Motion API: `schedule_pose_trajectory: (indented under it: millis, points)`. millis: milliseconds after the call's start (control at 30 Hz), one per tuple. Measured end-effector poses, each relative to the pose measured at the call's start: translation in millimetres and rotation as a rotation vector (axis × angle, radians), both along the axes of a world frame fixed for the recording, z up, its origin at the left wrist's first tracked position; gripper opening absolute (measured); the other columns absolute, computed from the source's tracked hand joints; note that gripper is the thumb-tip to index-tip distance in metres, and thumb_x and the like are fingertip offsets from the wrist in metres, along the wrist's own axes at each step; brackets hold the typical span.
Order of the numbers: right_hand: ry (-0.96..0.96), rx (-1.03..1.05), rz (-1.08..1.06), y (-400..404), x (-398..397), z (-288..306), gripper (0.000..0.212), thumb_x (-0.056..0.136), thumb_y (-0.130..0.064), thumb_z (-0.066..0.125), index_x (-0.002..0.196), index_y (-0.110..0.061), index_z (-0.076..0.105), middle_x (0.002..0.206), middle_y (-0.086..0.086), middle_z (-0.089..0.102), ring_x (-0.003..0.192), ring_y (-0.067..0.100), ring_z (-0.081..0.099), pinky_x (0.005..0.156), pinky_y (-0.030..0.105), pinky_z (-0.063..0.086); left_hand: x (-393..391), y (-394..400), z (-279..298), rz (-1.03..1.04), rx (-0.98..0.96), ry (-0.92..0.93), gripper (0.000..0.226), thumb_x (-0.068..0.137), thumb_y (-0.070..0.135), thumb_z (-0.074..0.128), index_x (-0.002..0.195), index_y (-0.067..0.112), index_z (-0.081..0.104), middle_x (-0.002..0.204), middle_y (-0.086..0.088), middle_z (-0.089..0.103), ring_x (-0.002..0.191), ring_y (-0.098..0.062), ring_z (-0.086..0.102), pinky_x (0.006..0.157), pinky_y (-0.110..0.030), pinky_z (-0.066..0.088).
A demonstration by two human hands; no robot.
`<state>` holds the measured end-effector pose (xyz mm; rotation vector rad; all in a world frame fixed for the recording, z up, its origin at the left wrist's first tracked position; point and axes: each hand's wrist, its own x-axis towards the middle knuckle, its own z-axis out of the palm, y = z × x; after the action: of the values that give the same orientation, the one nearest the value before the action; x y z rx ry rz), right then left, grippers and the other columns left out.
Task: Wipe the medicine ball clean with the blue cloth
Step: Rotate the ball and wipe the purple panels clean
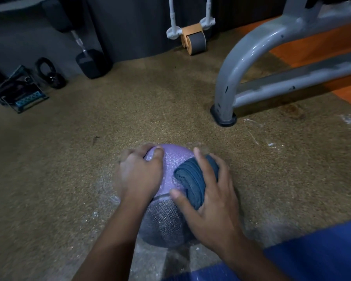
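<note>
Head view: a purple and grey ball (168,216) sits on a sheet of bubble wrap (107,199) spread over the brown speckled floor (130,110). The left hand (139,175) lies on the ball's upper left side, fingers curled over its far edge. The right hand (213,197) presses a bunched blue cloth (195,179) against the ball's upper right, thumb and fingers wrapped around the cloth. A grey metal frame (249,55) stands at the right, well apart from the ball. A kettlebell (51,74) and a wheeled roller (195,40) lie by the dark wall.
</note>
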<state>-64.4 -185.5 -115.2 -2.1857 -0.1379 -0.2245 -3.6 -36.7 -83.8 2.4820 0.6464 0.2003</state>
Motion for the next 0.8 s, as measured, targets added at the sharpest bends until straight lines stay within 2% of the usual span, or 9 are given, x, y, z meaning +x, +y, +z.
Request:
schedule_pose_trajectory:
  millis: [67,167,267,333,400,500,600,667,800]
  points:
    - [-0.107,0.035,-0.081,0.2,4.0,-9.9,0.061,0.084,-0.065,0.05,0.142,-0.049,0.036,0.147,-0.001,0.034,0.131,0.022,0.042,0.101,0.04,0.041,-0.7,-1.3,-0.9,-0.006,0.013,0.002,0.049,0.082,0.064,0.041,0.124,0.048,0.061,0.13,0.003,0.056,0.122,-0.029,0.051,0.103,-0.045,0.04]
    - [-0.158,0.132,-0.099,-1.7,8.2,-17.4,0.05,0.081,-0.048,0.055,0.13,-0.038,0.054,0.136,-0.001,0.046,0.121,0.023,0.052,0.098,0.038,0.045,0.2,-1.4,-1.3,-0.005,-0.022,-0.005,0.054,0.078,0.066,0.037,0.123,0.048,0.062,0.128,0.003,0.057,0.122,-0.03,0.051,0.103,-0.046,0.041]
    - [0.024,0.316,-0.148,-14.5,31.6,-30.6,0.042,0.078,-0.046,0.058,0.116,-0.029,0.067,0.12,-0.002,0.059,0.108,0.018,0.061,0.098,0.039,0.048,-0.4,-3.2,0.3,-0.01,-0.013,-0.006,0.053,0.079,0.066,0.037,0.123,0.049,0.062,0.128,0.002,0.057,0.123,-0.031,0.051,0.102,-0.046,0.041]
    - [0.226,0.516,-0.179,-23.1,46.5,-39.0,0.024,0.082,-0.04,0.061,0.1,-0.029,0.071,0.106,-0.003,0.07,0.099,0.017,0.066,0.096,0.046,0.05,-1.9,-4.0,1.3,-0.007,-0.018,-0.018,0.053,0.078,0.065,0.037,0.122,0.048,0.062,0.126,0.001,0.057,0.122,-0.031,0.052,0.102,-0.046,0.042]
    - [0.267,0.556,-0.207,-26.8,39.9,-43.9,0.025,0.079,-0.046,0.061,0.098,-0.033,0.071,0.106,-0.001,0.07,0.101,0.017,0.066,0.098,0.045,0.05,-2.3,-4.9,2.0,-0.006,-0.025,-0.026,0.05,0.079,0.064,0.039,0.121,0.048,0.063,0.125,0.003,0.057,0.121,-0.03,0.052,0.102,-0.046,0.042]
    - [0.05,0.342,-0.199,-11.4,-1.1,-24.6,0.046,0.074,-0.051,0.056,0.116,-0.037,0.065,0.126,0.0,0.056,0.114,0.016,0.058,0.102,0.029,0.042,-1.6,-6.5,3.0,-0.011,-0.002,-0.012,0.046,0.081,0.063,0.042,0.119,0.049,0.063,0.127,0.006,0.057,0.12,-0.028,0.053,0.102,-0.046,0.042]
    - [-0.205,-0.035,0.003,9.0,-15.9,0.8,0.054,0.075,-0.046,0.057,0.128,-0.038,0.056,0.138,0.004,0.048,0.116,0.027,0.052,0.093,0.038,0.046,1.5,-9.9,2.7,-0.044,0.0,0.011,0.042,0.083,0.061,0.045,0.119,0.049,0.064,0.126,0.006,0.058,0.116,-0.028,0.054,0.099,-0.045,0.044]
    - [-0.17,-0.1,-0.024,5.6,8.3,4.6,0.052,0.076,-0.049,0.054,0.127,-0.037,0.054,0.136,0.001,0.048,0.113,0.027,0.052,0.09,0.04,0.048,2.3,-11.7,1.9,-0.07,-0.011,0.008,0.049,0.079,0.064,0.042,0.119,0.048,0.065,0.123,0.005,0.059,0.115,-0.028,0.055,0.098,-0.045,0.044]
    - [0.218,0.359,-0.107,-23.7,65.2,-16.2,0.021,0.085,-0.043,0.059,0.101,-0.033,0.069,0.105,-0.008,0.065,0.101,0.019,0.063,0.088,0.035,0.049,2.5,-12.2,1.6,-0.069,-0.013,-0.02,0.052,0.077,0.064,0.039,0.119,0.047,0.066,0.125,0.007,0.059,0.119,-0.028,0.053,0.1,-0.043,0.043]
